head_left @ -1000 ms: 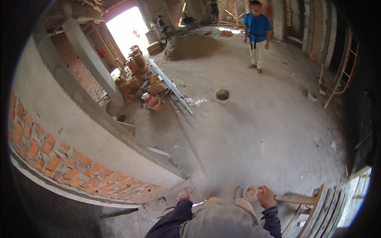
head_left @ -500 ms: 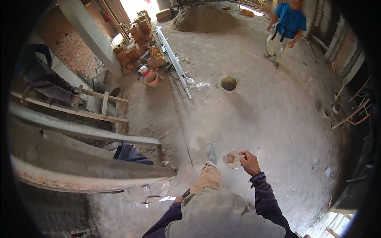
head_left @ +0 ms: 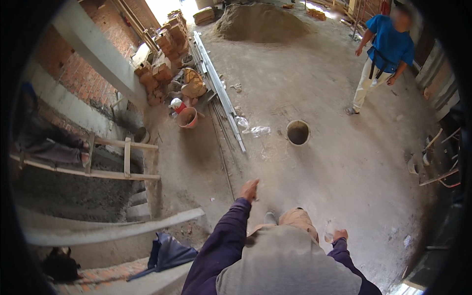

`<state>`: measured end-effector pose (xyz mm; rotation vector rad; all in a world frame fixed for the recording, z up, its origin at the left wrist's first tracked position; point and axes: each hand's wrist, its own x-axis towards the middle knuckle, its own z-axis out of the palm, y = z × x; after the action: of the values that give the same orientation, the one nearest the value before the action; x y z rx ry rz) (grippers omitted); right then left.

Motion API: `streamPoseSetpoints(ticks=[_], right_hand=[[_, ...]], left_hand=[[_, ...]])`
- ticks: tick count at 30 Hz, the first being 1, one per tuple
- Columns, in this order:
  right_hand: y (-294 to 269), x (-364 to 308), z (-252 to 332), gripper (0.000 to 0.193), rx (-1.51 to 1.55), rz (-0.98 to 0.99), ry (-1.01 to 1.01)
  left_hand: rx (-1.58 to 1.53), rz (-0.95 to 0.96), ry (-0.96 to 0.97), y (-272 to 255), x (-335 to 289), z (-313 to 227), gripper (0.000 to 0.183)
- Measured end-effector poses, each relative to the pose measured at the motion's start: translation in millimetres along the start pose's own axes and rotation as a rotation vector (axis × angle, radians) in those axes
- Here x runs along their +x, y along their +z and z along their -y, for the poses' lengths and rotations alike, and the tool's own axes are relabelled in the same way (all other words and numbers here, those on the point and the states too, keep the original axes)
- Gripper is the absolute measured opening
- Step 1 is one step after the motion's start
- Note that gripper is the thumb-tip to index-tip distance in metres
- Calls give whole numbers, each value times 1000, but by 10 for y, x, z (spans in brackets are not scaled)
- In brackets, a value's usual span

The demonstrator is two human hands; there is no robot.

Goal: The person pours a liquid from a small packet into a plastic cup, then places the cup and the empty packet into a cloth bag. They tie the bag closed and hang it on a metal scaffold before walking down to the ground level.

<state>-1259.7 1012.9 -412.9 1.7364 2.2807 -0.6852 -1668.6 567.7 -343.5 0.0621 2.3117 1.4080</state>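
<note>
A clear mug hangs from my right hand, low beside my right thigh. The fingers are closed at its handle side, and motion blurs the mug's outline. My left hand is stretched forward over the dirt floor, its back toward me. Its fingers point away and down, mostly hidden, so whether they grip anything does not show. Past both hands, a round bucket with a dark inside stands on the floor.
A person in a blue shirt stands at the far right. Long metal bars, an orange bucket and stacked bricks line the left. A wooden ladder-like frame spans a pit beside another person. Sand is heaped behind.
My left hand has swung forward from beside my hip. My right hand has drawn back with the mug. The floor bucket looks nearer, and the blue-shirted person appears closer and farther right.
</note>
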Motion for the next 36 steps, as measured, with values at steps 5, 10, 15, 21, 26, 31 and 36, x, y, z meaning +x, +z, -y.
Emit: streamPoseSetpoints(ticks=[5, 10, 15, 21, 26, 31, 36], right_hand=[[261, 913, 910, 28, 132, 138, 165], [601, 2234, 3174, 53, -96, 253, -140], [199, 2961, 6292, 37, 252, 252, -613], [-4, 3717, 9460, 29, 409, 397, -612], [662, 4396, 10630, 28, 215, 212, -728], [1127, 4918, 10501, 34, -58, 230, -398], [1192, 5702, 10897, 29, -884, 460, -429]], left_hand=[[-133, 157, -183, 225, 1433, -1131, 49], [815, 432, 168, 57, 2403, -98, 39], [805, 294, -136, -964, 2469, 403, 35], [-546, -490, -929, -1272, 3190, -263, 34], [463, 61, -579, -1347, 4314, -72, 45], [436, 164, -600, -2292, 6566, -174, 43], [636, -29, -23, -3828, 9607, -1339, 30]])
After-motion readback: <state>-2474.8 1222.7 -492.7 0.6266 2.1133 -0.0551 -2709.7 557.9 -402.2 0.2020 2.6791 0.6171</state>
